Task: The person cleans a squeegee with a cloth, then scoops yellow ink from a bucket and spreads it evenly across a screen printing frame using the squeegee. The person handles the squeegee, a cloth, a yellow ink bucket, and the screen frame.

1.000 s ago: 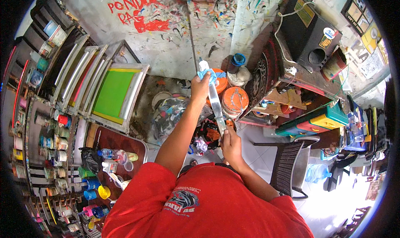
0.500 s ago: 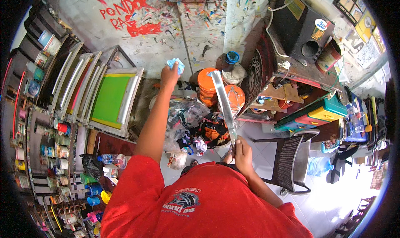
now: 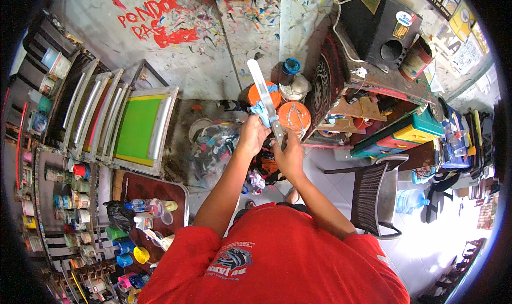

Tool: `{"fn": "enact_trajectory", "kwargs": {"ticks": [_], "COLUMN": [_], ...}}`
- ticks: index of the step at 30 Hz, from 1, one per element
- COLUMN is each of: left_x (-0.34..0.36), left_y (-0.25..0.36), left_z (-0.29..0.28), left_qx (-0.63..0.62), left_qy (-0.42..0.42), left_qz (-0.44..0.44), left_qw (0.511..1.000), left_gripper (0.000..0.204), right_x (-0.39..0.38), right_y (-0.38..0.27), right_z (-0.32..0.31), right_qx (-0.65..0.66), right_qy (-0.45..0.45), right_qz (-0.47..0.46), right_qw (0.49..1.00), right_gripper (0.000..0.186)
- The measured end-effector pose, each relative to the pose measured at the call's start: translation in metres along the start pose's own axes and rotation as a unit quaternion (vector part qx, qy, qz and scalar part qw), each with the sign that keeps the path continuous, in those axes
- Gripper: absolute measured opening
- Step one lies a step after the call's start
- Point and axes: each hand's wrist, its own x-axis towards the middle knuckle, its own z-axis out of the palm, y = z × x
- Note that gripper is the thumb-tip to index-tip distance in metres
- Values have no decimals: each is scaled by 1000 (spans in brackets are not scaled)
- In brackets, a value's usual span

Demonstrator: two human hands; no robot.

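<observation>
A long ink spatula [image 3: 259, 80] with a round-tipped metal blade points up and away in front of me. My right hand [image 3: 289, 156] is closed around its handle. My left hand [image 3: 253, 135] is closed on a crumpled light blue cloth [image 3: 260, 110], which lies against the lower part of the blade, close to the handle. Both hands are nearly side by side. Just beyond the blade stand two buckets with orange lids, the farther bucket [image 3: 273, 92] partly covered by the spatula and the nearer bucket [image 3: 297, 115] to its right.
Framed screens [image 3: 140, 127] lean in a rack at left, above shelves of paint pots [image 3: 80, 200]. A clear bag of scraps [image 3: 210, 152] lies on the floor below my left arm. At right are a dark chair [image 3: 368, 197], a drawer cabinet [image 3: 397, 139] and a black speaker [image 3: 378, 35].
My left hand has come down and right with the blue cloth, onto the spatula's blade. My right hand has raised the spatula and moved it up and left.
</observation>
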Motion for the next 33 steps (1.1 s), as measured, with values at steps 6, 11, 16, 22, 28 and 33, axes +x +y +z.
{"fn": "enact_trajectory", "kwargs": {"ticks": [6, 11, 16, 22, 28, 33], "left_x": [-14, -20, -20, -22, -5, 12], "left_y": [-2, -19, -28, -26, -17, 4], "left_z": [-8, 10, 31, 30, 16, 11], "left_qx": [-18, 0, 1, 75, 44, 91], "left_qy": [-71, -4, 47, 114, 152, 173], "left_qz": [13, 59, 83, 109, 154, 168], "left_qw": [997, 998, 995, 985, 975, 966], "left_gripper": [33, 39, 35, 25, 20, 20], "right_x": [-8, -14, -18, -36, -65, -83], "right_y": [-7, -2, 11, 23, 12, 11], "right_z": [-9, -10, -4, -10, -32, -60], "right_qx": [41, -10, -90, -103, -61, -26], "right_qy": [-47, -41, -41, -58, -105, -160], "right_qz": [68, 22, -9, -53, -38, 1], "right_qw": [996, 999, 995, 992, 992, 987], "right_gripper": [35, 34, 35, 39, 41, 45]}}
